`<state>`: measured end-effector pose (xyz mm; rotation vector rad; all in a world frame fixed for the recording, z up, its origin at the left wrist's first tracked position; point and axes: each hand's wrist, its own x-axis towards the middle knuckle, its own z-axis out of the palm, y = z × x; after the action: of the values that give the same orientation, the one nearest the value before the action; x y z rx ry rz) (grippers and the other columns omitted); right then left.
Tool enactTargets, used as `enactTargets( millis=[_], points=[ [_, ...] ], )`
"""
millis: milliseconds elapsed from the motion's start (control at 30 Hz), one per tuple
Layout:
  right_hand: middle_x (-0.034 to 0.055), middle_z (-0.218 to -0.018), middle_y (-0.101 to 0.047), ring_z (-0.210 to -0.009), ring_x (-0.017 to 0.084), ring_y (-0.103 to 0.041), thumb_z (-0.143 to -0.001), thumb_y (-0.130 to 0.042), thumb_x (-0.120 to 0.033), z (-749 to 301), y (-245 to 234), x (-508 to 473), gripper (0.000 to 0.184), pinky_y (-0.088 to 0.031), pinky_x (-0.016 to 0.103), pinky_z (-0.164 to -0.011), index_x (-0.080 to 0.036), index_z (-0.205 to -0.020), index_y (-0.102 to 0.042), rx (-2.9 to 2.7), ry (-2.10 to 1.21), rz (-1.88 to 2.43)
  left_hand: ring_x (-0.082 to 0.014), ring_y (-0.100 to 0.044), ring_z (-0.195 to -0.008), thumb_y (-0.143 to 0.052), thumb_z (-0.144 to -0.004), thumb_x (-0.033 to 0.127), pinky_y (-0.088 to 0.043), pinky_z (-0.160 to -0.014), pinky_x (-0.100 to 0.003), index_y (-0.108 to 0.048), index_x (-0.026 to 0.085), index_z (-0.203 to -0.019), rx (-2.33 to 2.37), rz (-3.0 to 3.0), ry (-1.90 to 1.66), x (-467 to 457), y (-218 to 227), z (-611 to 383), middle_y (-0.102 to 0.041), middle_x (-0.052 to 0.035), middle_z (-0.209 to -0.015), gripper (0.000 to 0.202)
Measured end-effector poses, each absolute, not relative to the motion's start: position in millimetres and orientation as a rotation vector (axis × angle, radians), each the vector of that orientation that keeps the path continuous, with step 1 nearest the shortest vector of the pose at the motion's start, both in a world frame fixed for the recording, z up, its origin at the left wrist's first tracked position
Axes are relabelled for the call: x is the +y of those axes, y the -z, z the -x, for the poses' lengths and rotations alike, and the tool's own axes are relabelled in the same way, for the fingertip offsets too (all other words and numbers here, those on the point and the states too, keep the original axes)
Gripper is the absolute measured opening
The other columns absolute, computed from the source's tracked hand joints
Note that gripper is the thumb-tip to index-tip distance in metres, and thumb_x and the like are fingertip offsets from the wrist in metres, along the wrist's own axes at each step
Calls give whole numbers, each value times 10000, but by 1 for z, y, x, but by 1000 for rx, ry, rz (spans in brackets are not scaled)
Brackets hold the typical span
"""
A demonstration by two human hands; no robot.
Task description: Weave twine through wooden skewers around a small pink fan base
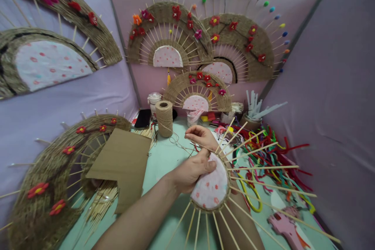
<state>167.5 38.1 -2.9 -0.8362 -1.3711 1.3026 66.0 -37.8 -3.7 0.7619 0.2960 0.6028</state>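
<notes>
My left hand (195, 170) grips a half-round fan piece (215, 187), thumb on its white cloth face with red spots. Thin wooden sticks spread out from its curved edge, which is bound with brown twine. Behind the fan, my right arm reaches up, and my right hand (202, 136) is closed near the upper corner, fingertips pinched on what looks like the loose twine (183, 146). That strand trails over the table toward a twine spool (164, 119). The sticks and cloth hide part of my right forearm.
Cut cardboard (123, 160) lies at left over bundled sticks (101, 203). On the right are colourful pipe cleaners (263, 156), yellow-handled scissors (254, 199), a pink glue gun (285, 226) and a jar of glue sticks (252, 119). Finished fans (172, 11) line the back and left panels.
</notes>
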Motion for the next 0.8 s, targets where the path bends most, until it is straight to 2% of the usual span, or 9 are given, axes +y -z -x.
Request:
enactTargets(
  millis=[200, 367, 567, 667, 800],
  points=[
    [-39, -600, -610, -534, 80, -503, -573, -793, -348, -174, 6, 38, 254, -381, 204, -495, -181, -689, -641, -1323, -1266, 852, -92, -603, -584, -757, -677, 356, -474, -550, -192, -426, 204, -1023, 312, -817, -578, -36, 6, -65, -593, 18, -778, 502],
    [-53, -608, -578, -528, 65, -453, -621, -769, -288, -191, 10, 37, 191, -339, 193, -489, -191, -720, -638, -1207, -1186, 871, -62, -523, -432, -757, -674, 379, -432, -440, -169, -425, 206, -1013, 335, -951, -447, -35, 6, -62, -560, 57, -653, 506],
    [-64, -623, -525, -523, 62, -440, -589, -792, -264, -220, 2, 23, 262, -353, 188, -485, -216, -791, -633, -943, -1224, 879, -48, -467, -373, -739, -686, 410, -390, -389, -147, -426, 218, -1001, 402, -976, -378, -37, 1, -62, -511, 90, -558, 484],
    [-61, -613, -499, -478, 51, -375, -615, -779, -280, -239, -3, 14, 250, -296, 181, -439, -226, -799, -619, -887, -1195, 781, -51, -462, -370, -720, -706, 414, -385, -375, -147, -425, 213, -1001, 428, -997, -357, -37, -1, -60, -517, 85, -554, 463],
    [-58, -600, -440, -468, 62, -317, -686, -733, -349, -259, -7, 2, 210, -269, 188, -423, -249, -817, -604, -943, -1142, 634, -47, -436, -348, -704, -719, 429, -311, -350, -128, -422, 210, -1031, 470, -1059, -317, -35, -3, -56, -500, 89, -520, 474]
  ],
)
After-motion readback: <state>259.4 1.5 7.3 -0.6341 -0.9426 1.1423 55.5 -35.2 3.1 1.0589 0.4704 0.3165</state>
